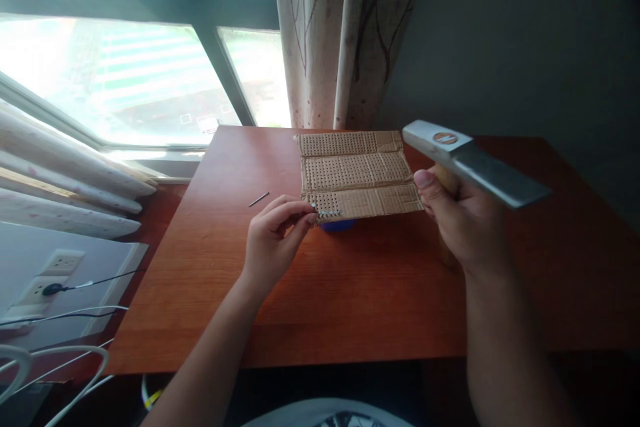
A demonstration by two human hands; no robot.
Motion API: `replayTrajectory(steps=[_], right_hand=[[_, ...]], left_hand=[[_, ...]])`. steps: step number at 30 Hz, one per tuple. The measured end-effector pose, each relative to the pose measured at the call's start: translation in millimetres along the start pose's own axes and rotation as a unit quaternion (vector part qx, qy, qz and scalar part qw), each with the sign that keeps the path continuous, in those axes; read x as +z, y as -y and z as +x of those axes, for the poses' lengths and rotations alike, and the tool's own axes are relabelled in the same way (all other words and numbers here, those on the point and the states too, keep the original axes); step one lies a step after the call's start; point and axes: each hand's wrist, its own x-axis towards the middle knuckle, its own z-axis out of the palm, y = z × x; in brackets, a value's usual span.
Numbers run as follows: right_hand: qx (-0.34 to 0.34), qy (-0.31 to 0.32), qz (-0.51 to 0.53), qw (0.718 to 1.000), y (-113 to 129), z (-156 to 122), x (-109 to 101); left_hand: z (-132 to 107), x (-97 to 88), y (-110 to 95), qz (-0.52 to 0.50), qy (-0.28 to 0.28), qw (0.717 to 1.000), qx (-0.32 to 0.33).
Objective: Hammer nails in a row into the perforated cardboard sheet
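Observation:
A sheet of brown cardboard (357, 173), punched with rows of small holes, lies on the wooden table (280, 293). My left hand (273, 240) pinches a small nail at the cardboard's near left corner, where several nail heads (327, 213) stand in a row. A blue object (337, 225) peeks out from under that corner. My right hand (463, 220) is wrapped round the wooden handle of a hammer, whose metal head (473, 161) hovers above the table to the right of the cardboard.
A loose nail (259, 199) lies on the table left of the cardboard. Behind the table are a window (120, 67) and a patterned curtain (345, 33). A wall socket (53, 277) and white cables (60, 363) are at lower left.

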Motion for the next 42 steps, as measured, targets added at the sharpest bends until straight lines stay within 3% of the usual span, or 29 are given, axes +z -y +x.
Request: replayTrajectory(steps=[5,9,14,20,24,42], right_hand=[[0.011,0.188,-0.054,0.981,8,-11,5],[-0.038,0.262,-0.106,0.958,30,-9,9],[-0.097,0.294,-0.188,0.932,57,-3,14],[-0.085,0.338,-0.183,0.919,72,0,25],[-0.071,0.357,-0.203,0.909,74,1,30],[-0.081,0.333,-0.249,0.906,71,1,30]], left_hand=[[1,-0.8,-1,-0.004,0.009,1.000,0.003],[2,-0.9,-2,-0.002,0.013,1.000,0.009],[3,-1.2,-2,0.005,0.021,1.000,0.017],[4,-1.8,-4,0.012,0.025,0.999,0.018],[5,-2.3,-2,0.009,0.036,0.999,0.025],[3,-0.9,0,0.005,0.021,1.000,0.015]])
